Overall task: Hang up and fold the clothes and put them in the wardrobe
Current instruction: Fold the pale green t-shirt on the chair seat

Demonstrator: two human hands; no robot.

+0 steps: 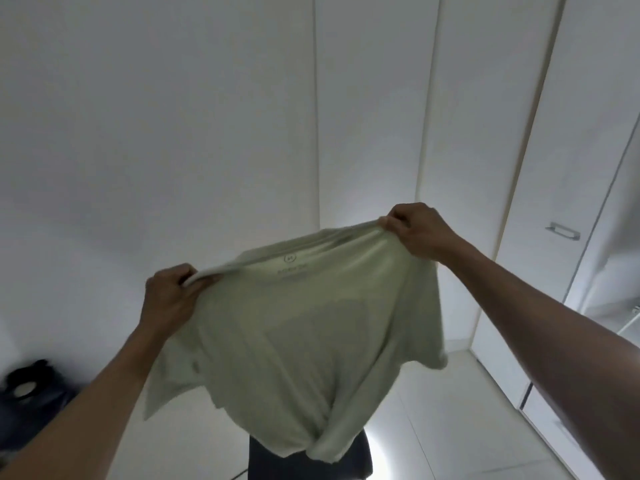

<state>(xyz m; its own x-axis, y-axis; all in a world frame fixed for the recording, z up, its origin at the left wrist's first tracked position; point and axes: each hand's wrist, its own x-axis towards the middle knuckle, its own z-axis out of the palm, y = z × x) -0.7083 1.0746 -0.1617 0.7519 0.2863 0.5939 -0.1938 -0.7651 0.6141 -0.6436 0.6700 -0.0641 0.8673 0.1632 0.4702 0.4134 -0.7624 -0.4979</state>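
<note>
A pale green T-shirt (294,341) hangs spread out in the air in front of me, its neck label facing me and its hem bunched and twisted at the bottom. My left hand (169,296) grips the shirt's left shoulder. My right hand (415,230) grips the right shoulder, held higher. White wardrobe doors (554,168) stand at the right, one with a metal handle (562,231).
A dark garment or object (308,455) lies below the shirt, mostly hidden by it. A dark bag-like heap (31,393) sits at the lower left by the white wall. Pale tiled floor (433,427) runs along the wardrobe at the lower right.
</note>
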